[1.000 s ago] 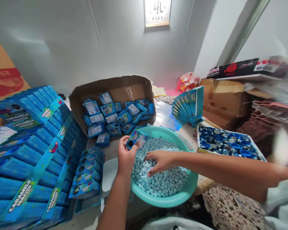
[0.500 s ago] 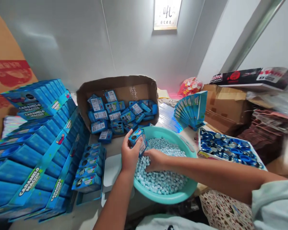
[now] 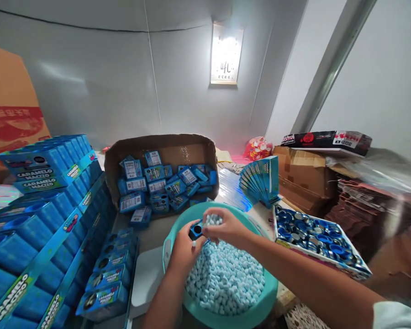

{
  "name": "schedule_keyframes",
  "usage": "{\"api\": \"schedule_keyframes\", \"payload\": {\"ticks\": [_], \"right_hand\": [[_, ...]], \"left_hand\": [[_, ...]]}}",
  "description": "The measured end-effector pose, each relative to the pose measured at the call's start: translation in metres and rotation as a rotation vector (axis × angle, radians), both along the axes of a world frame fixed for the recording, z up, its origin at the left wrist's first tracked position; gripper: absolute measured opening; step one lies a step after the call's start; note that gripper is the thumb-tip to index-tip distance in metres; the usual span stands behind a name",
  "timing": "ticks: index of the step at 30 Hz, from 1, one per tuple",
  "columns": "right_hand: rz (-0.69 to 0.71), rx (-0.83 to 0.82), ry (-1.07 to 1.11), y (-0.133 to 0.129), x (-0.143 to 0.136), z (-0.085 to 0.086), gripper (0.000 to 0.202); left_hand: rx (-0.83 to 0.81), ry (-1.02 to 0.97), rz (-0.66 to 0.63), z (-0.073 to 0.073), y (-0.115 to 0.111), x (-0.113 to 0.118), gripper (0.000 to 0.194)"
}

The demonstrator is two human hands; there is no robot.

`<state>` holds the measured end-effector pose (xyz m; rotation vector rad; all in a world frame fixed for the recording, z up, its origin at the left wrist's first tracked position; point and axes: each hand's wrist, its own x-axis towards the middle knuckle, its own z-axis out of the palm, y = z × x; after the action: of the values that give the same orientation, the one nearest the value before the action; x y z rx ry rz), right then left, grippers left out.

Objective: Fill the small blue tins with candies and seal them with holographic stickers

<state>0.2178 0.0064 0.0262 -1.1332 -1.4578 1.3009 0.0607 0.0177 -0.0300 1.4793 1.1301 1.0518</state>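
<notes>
Centrally, teal basin (image 3: 271, 288). Above it, left hand (image 3: 184, 252) clamps small blue box (image 3: 193, 232) between thumb and fingers, its dark circle (image 3: 198, 229) showing; right hand (image 3: 228, 227), just beside that circle, has its fingers curled around pale candies (image 3: 213, 220).

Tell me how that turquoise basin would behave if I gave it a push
The turquoise basin is probably fairly heavy, since a broad heap of pale blue pieces lies inside. They look small, rounded and loose, so they'd likely shift or roll about.

Pale-blue candies (image 3: 233, 281), turquoise basin (image 3: 270, 299), blue box (image 3: 196, 229), red floral bag (image 3: 258, 149).
</notes>
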Motion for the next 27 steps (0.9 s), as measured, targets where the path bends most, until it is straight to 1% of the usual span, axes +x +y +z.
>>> {"api": "schedule_keyframes", "payload": {"ticks": [2,4,6,9,13,18,20,24,27], "right_hand": [[-0.117,-0.048,0.206,0.007,-0.006,0.009,0.023],[-0.203,-0.074,0.349,0.014,-0.014,0.013,0.023],[-0.24,-0.083,0.411,0.019,-0.022,0.01,0.023],[-0.283,-0.1,0.484,0.02,-0.03,0.001,0.025],[-0.309,-0.109,0.533,0.018,-0.03,-0.009,0.027],[-0.318,-0.133,0.569,0.019,-0.028,-0.012,0.027],[-0.31,-0.132,0.567,0.021,-0.028,-0.012,0.025],[-0.301,-0.119,0.54,0.023,-0.026,-0.012,0.021],[-0.313,-0.108,0.51,0.021,-0.021,-0.012,0.017]], "left_hand": [[0.003,0.038,-0.076,0.004,-0.004,0.001,0.048],[-0.011,0.087,-0.115,0.007,-0.007,0.003,0.045],[-0.03,0.144,-0.135,0.007,-0.007,0.005,0.039],[-0.037,0.223,-0.156,0.005,-0.005,0.008,0.031],[-0.024,0.256,-0.17,0.002,-0.003,0.008,0.034],[0.006,0.222,-0.228,0.001,-0.003,0.008,0.039],[0.024,0.223,-0.229,0.003,-0.004,0.008,0.04],[0.064,0.27,-0.176,0.007,-0.01,0.01,0.033],[0.069,0.286,-0.167,0.008,-0.014,0.012,0.027]]}}
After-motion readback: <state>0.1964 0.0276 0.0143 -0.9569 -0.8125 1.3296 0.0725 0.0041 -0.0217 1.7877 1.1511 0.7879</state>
